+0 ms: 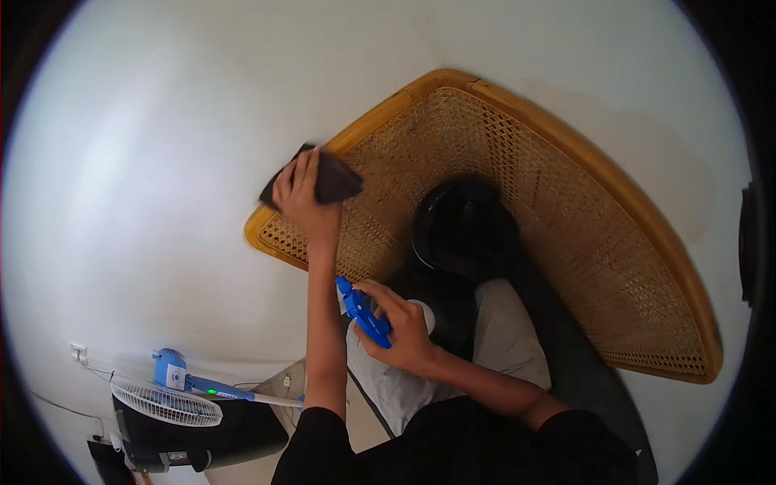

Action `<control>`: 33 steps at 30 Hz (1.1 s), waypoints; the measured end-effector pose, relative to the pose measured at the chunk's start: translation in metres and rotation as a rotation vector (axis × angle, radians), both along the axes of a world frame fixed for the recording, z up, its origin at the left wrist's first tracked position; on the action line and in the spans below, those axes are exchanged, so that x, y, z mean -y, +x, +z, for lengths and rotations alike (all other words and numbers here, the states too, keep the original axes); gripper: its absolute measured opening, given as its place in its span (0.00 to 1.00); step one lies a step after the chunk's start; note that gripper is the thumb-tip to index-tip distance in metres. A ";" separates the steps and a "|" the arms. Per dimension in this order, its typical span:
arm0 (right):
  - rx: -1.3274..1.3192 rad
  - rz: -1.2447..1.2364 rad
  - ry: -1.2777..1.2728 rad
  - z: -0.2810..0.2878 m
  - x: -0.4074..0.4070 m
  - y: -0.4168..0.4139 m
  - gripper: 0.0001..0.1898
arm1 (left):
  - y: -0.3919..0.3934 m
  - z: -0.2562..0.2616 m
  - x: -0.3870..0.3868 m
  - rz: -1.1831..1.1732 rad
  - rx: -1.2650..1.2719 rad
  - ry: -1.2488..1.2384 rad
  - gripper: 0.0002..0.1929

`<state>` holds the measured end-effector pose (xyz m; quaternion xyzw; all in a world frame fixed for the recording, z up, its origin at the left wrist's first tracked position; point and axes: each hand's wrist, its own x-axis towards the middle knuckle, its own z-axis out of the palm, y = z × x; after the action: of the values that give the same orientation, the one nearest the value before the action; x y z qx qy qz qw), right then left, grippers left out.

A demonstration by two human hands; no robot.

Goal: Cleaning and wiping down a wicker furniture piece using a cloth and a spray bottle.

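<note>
My left hand (pixel 303 194) grips a dark cloth (pixel 337 179) against the left part of a headboard's wooden rim (pixel 379 115). The cloth is slightly blurred and laps over onto the woven cane panel (pixel 436 139). Lower down, my right hand (pixel 397 330) holds a spray bottle by its blue trigger head (pixel 367 315), its nozzle pointing up and to the left. A white, rounded part (pixel 424 315) shows behind that hand, probably the bottle's body, though the fingers hide most of it.
A black, rounded object (pixel 461 224) of unclear kind stands before the cane panel. My knees, in light trousers (pixel 509 333), rest on a dark bed surface (pixel 582 376). At lower left are a blue and white fan (pixel 167 400), a black case-like object (pixel 242 430) and a wall socket (pixel 78 353) with cables.
</note>
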<state>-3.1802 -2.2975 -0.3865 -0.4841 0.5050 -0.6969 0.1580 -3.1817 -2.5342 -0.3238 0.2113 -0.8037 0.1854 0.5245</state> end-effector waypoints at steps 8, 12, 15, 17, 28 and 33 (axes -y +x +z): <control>-0.005 -0.046 0.024 0.000 0.012 0.002 0.29 | -0.080 0.018 0.002 -0.082 0.249 -0.009 0.34; -0.021 -0.084 0.009 0.002 0.007 0.004 0.27 | -0.066 0.020 -0.006 -0.118 0.380 0.037 0.45; -0.048 -0.080 0.016 0.002 0.008 0.008 0.27 | -0.040 0.020 -0.005 -0.147 0.388 0.075 0.50; -0.065 -0.074 0.034 0.001 0.009 0.008 0.27 | -0.023 0.022 -0.004 -0.159 0.374 0.101 0.50; -0.051 -0.048 -0.021 -0.006 0.012 0.011 0.28 | 0.089 0.008 0.015 0.027 0.206 0.107 0.43; -0.036 -0.003 -0.018 -0.006 0.007 0.004 0.31 | 0.091 0.000 0.010 0.101 0.137 0.113 0.40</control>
<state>-3.1761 -2.3048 -0.3923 -0.4973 0.5022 -0.6927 0.1436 -3.0903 -2.5440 -0.3234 0.2676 -0.8352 0.1800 0.4455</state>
